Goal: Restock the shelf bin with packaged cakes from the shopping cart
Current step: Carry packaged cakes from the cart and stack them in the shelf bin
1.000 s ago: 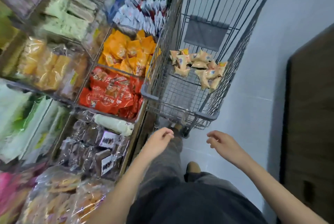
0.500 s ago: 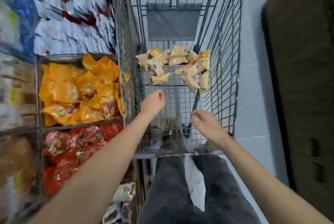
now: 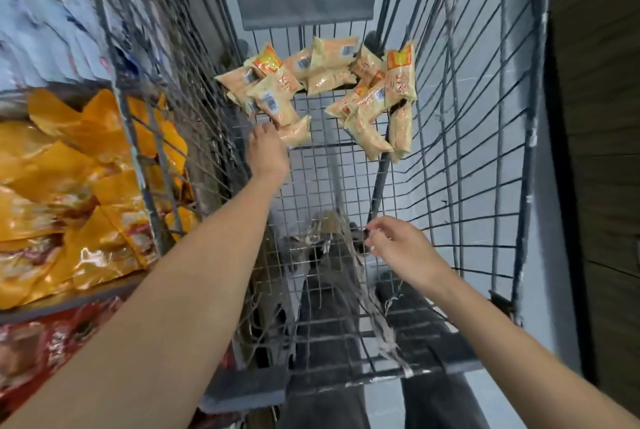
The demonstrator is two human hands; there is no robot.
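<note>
Far out to the left of the left hand, beyond the cart's wire side, a shelf bin holds glossy orange-yellow snack bags, with red packets in the bin under it and blurred white-and-blue packets in the one above. The left hand reaches deep into the shopping cart, back of the hand up, its fingertips at the near edge of a pale packaged cake. The fingers are hidden under the hand, so whether they grip the cake or only touch it cannot be told. Just past that hand the heap of packaged cakes lies across the far end of the wire floor, a second cluster ahead of the right hand and well apart from it. The right hand hovers over the near part of the cart floor with loosely curled fingers and holds nothing. Below both hands, through the mesh, dark trousers show. Right of the right hand stand the cart's other wire side and a dark wooden panel.
</note>
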